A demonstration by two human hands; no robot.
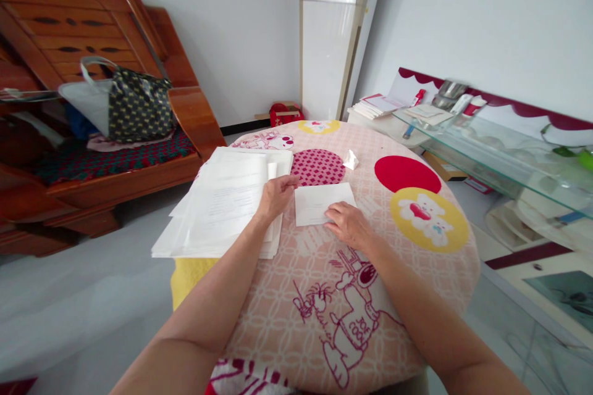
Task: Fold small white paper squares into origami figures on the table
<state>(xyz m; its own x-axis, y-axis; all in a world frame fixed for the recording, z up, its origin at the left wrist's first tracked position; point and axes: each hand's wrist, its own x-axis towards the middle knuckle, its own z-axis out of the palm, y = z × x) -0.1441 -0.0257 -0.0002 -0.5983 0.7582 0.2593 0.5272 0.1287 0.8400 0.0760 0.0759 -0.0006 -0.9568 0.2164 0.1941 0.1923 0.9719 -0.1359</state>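
Note:
A folded sheet of white paper (311,205) lies on the round table, with faint print showing on it. At its upper left corner, my left hand (277,196) has its thumb and fingers closed on the edge. My right hand (349,222) rests over the sheet's right side, fingers slightly bent and pressing on the surface, not wrapped round it. Just left of the folded sheet, partly beneath my left wrist, spreads a loose stack of printed papers (227,197). Its left edge overhangs the table.
A patterned cloth (296,296) covers the table. A crumpled white tissue (351,159) lies beyond the folded sheet. To the right stands a glass-topped cabinet (500,160) with cups and papers. On the left, a wooden bench (194,120) holds a patterned bag (139,105).

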